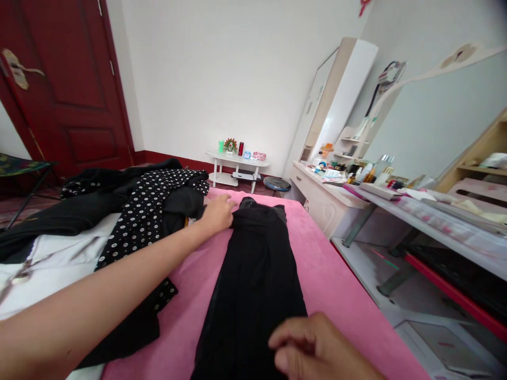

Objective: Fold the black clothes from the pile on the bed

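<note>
The black garment (257, 274), a soft, matt cloth in a long shape that widens toward the viewer, lies lengthwise on the plush pink cover (328, 269); its far end shows a slightly shinier, gathered section. Two hands attend it. The left hand (217, 214) is at the far left edge, fingers extended and slightly apart (whether they pinch the cloth cannot be told). The right hand (317, 345) is at the near right edge, fingers curled, with a gap between thumb and forefinger and nothing visible in it; contact with the cloth cannot be confirmed. To the left is a loose clothes pile (99, 203), comprising black pieces, a black fabric with white dots (146, 206) and a smooth white cloth (73, 248); overlaps prevent an exact count. The left forearm crosses this pile and hides part of it, and the right hand covers part of the garment's near right edge. Beyond the cover stand one low white table (216, 154), carrying five small items, and one round dark stool (277, 183). On the right are one pale dresser (317, 192) crowded with bottles, one mirror (447, 116) and one desk (439, 214). One dark red panelled door (75, 68) is at far left.
</note>
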{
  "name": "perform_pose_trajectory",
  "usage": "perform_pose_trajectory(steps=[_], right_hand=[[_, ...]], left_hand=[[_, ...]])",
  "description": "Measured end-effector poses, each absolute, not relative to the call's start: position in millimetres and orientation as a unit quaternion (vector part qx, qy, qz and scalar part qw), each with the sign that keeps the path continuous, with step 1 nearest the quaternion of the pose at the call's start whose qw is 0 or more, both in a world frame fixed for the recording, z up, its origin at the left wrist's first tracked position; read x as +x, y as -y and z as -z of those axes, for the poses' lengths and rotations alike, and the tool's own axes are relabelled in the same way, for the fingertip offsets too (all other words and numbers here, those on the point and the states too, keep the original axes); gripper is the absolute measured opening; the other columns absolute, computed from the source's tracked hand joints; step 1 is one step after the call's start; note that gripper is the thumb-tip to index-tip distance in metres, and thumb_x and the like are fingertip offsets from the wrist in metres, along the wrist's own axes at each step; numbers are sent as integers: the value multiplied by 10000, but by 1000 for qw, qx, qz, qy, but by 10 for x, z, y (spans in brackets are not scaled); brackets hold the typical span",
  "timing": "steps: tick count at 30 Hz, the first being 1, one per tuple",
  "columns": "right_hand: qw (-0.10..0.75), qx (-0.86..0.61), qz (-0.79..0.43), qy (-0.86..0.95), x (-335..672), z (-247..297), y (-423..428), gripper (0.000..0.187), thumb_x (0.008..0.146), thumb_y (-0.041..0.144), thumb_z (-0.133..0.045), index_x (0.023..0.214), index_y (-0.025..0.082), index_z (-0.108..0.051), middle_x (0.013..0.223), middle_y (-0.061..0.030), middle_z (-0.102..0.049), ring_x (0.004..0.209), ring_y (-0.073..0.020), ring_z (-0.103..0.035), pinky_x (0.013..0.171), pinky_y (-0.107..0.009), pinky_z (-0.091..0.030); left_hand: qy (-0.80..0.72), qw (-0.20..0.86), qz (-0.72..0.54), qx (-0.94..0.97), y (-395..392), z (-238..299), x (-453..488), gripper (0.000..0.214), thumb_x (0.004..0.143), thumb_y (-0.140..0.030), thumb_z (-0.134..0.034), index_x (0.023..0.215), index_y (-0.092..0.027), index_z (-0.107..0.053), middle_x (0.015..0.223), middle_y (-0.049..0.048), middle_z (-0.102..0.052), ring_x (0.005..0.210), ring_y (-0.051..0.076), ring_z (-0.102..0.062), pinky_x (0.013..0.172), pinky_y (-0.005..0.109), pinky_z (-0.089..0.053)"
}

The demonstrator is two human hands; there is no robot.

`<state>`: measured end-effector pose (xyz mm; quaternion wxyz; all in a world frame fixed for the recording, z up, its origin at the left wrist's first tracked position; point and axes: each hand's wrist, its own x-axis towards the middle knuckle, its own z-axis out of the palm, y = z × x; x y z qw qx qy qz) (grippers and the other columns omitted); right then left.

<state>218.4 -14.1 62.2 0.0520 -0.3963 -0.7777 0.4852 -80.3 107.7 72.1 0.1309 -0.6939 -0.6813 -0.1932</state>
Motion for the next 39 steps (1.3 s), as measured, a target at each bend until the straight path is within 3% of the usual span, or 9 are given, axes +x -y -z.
perform_pose_trajectory(steps=[3,6,10,15,20,28,34,36,39], right_hand=[[222,-418,-357,806,2018,-614,-419,305,852,369,-487,941,148,-677,730,-33,-642,627,-126,-585,590,-228,-451],[318,-412,-186,833,1876,-410,-1138,323,847,263,-437,1076,140,-628,1084,-99,-638,995,-189,-589,873,-307,-457],[234,-441,-63,864,1683,-68,-1925,489,896,244,-338,1353,95,-430,1430,-118,-405,1344,-197,-317,1112,-343,-238],[63,-517,-68,851,1375,80,-2535,595,961,490,-144,1457,185,-270,1540,-50,-183,1419,-246,-91,1124,-476,-123],[31,-562,-91,822,1194,75,-2864,658,917,615,-108,1462,274,-246,1559,-37,-87,1419,-288,-41,1089,-577,-75],[32,-594,-88,799,1279,128,-2385,655,926,570,-67,1485,241,-159,1561,-47,-54,1424,-255,-28,1092,-550,-141],[47,-592,-44,804,1472,192,-1719,602,950,456,-154,1490,192,-144,1554,-75,-100,1421,-246,-83,1104,-495,-174],[48,-579,-24,813,1542,209,-1539,583,951,440,-179,1484,206,-178,1552,-79,-113,1417,-253,-108,1095,-492,-200],[58,-565,-12,823,1618,219,-1351,566,954,434,-180,1472,212,-229,1548,-90,-133,1413,-260,-129,1085,-492,-222]], left_hand=[[582,57,230,-778,-929,-405,-352,459,860,-438,-506,1281,-254,-520,1414,89,-402,1302,276,-356,1084,464,-262],[551,-3,236,-801,-806,-108,0,610,818,-610,-485,1347,-308,-442,1490,76,-306,1371,325,-239,1088,568,-180],[579,-51,241,-777,-745,139,152,627,826,-654,-417,1355,-319,-433,1515,81,-260,1390,344,-185,1084,603,-151],[587,-52,262,-764,-755,193,144,597,837,-633,-420,1342,-316,-448,1511,83,-268,1391,340,-187,1096,596,-141],[587,-54,273,-761,-766,191,157,587,831,-620,-453,1331,-314,-459,1507,72,-280,1392,342,-177,1098,601,-129],[587,-67,261,-763,-753,152,122,575,852,-615,-414,1330,-300,-462,1506,86,-280,1396,323,-178,1103,580,-132],[589,-80,259,-762,-596,162,135,472,884,-457,-446,1308,-256,-495,1499,103,-291,1384,313,-227,1109,544,-191],[575,-78,259,-772,-489,106,105,515,860,-404,-500,1334,-206,-477,1472,136,-337,1365,317,-274,1110,488,-239],[555,-90,255,-787,-362,-66,-100,388,803,-289,-573,1184,-228,-609,1267,72,-584,1194,255,-516,1011,335,-410]])
